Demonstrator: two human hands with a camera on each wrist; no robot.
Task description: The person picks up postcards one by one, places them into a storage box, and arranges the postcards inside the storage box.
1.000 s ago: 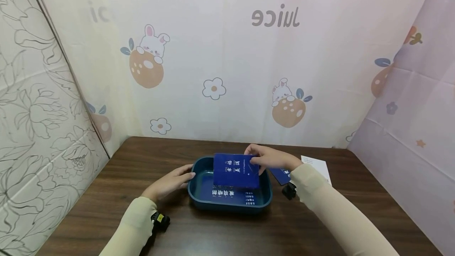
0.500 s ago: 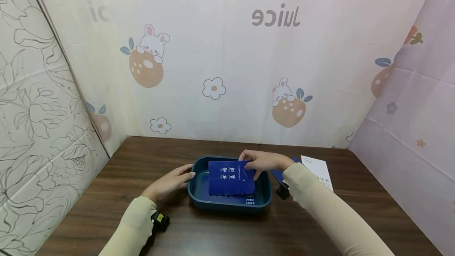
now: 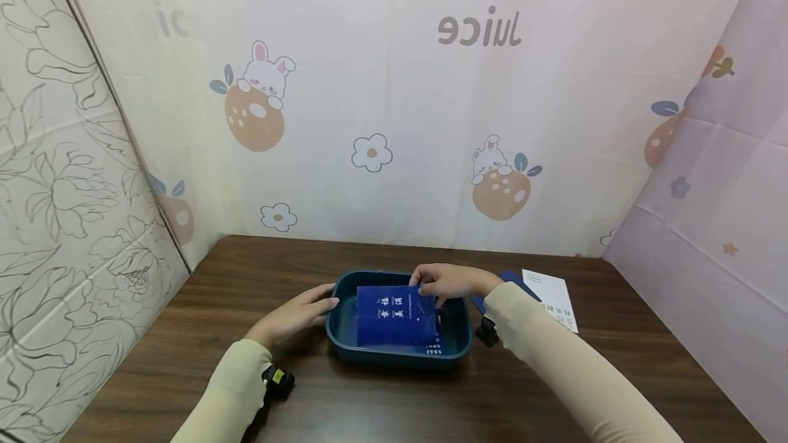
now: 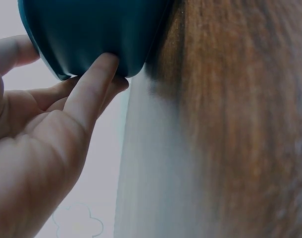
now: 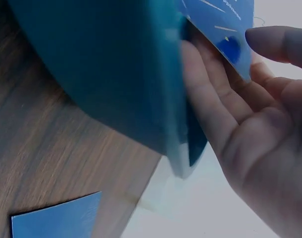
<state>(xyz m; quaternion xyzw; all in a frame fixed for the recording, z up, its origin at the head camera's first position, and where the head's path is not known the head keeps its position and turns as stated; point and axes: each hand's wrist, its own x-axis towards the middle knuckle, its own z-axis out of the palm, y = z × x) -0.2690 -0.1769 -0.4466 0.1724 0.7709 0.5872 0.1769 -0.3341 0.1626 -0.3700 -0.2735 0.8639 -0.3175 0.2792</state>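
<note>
A dark teal rectangular plastic bin (image 3: pixel 394 360) stands on the table. At its left end my left hand (image 3: pixel 297 314) holds it, thumb and fingers on the outside of the rounded wall, as the left wrist view shows too. My right hand (image 3: pixel 452 280) pinches the upper right corner of a dark blue card (image 3: pixel 390 323) with white characters. Tilted, this card lies inside the bin's outline in the head view. In the right wrist view, the thumb is on one side of the card and the other fingers are behind it, inside the rim. Beneath it shows part of another printed blue card (image 3: pixel 434 347).
Right of the bin, a blue card (image 3: pixel 514 282) lies partly hidden by my right sleeve. A white card (image 3: pixel 550 294) with dark print lies beside it. Patterned curtains (image 3: pixel 394 101) enclose the back and sides of the brown wooden table (image 3: pixel 382 405).
My right hand has moved down and left with the blue card, covering most of the card lying in the bin. My left hand and the bin have stayed put.
</note>
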